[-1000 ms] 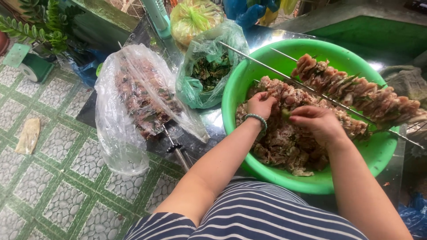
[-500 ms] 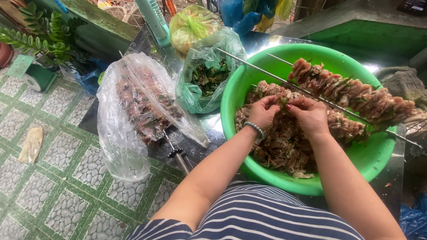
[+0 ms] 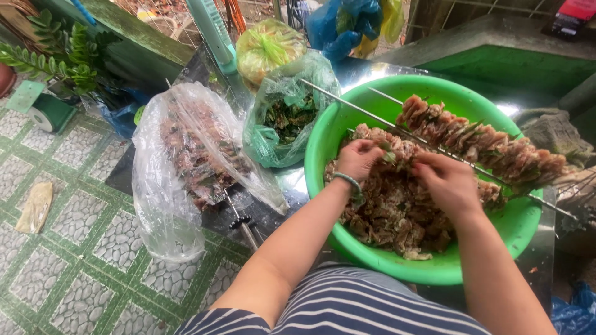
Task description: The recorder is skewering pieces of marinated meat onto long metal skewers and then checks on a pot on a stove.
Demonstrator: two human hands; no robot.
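A big green plastic basin (image 3: 347, 105) holds a heap of brown marinated meat pieces (image 3: 397, 217). Long metal skewers (image 3: 347, 104) lie across its rim, and one carries a thick row of threaded meat (image 3: 484, 146). My left hand (image 3: 357, 158), a green bracelet on its wrist, and my right hand (image 3: 448, 183) meet above the heap. Together they pinch a small piece of meat with a green leaf (image 3: 390, 157) between the fingertips, close beside a skewer.
A clear plastic bag of filled skewers (image 3: 186, 155) lies left of the basin on a shiny metal surface (image 3: 292, 186). Behind it sit a green bag of leaves (image 3: 282, 118) and a yellow-green bag (image 3: 267, 46). Tiled floor (image 3: 68, 267) and a potted fern (image 3: 56, 56) are at left.
Both hands have drawn together and risen slightly over the meat heap, now pinching one piece between them. The view has shifted a little closer.
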